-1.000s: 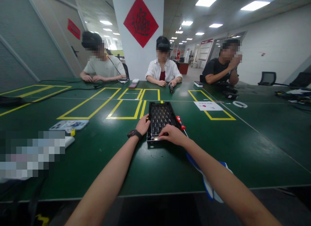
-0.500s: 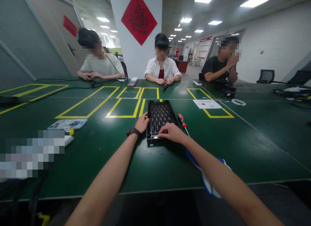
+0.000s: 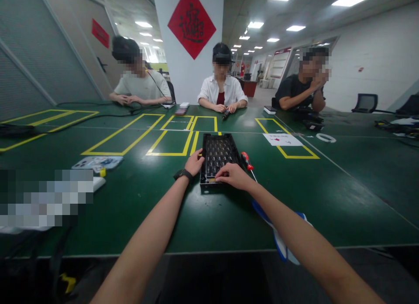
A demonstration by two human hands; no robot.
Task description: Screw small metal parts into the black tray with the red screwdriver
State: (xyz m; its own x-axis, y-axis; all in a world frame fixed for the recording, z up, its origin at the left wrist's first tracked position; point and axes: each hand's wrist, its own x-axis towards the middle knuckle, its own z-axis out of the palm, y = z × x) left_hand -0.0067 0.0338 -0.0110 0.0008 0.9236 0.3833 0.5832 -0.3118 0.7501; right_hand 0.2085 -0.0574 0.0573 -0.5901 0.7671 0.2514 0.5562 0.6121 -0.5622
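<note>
A black case (image 3: 216,154) filled with rows of small metallic bits lies on the green table in front of me. My left hand (image 3: 195,163) grips its left edge, with the thumb by the rim; a dark watch is on that wrist. At the case's near end, my right hand (image 3: 233,175) is closed in a pinch over a small gold-coloured piece (image 3: 212,180). The fingers cover part of it, and I cannot tell whether they hold it. Just right of the case lies a red-and-black screwdriver (image 3: 247,161), its shaft pointing towards me.
A blue-and-white item (image 3: 280,243) lies under my right forearm at the table's edge. Left are a patterned phone-like object (image 3: 97,163) and a blurred-out white item (image 3: 98,182). Yellow tape outlines, a paper sheet (image 3: 283,139) and a white ring (image 3: 326,138) lie farther off. Three people sit opposite.
The whole view has shifted slightly, so things appear a little farther right. Both hands stay at the case; my right fingers remain pinched at its near end.
</note>
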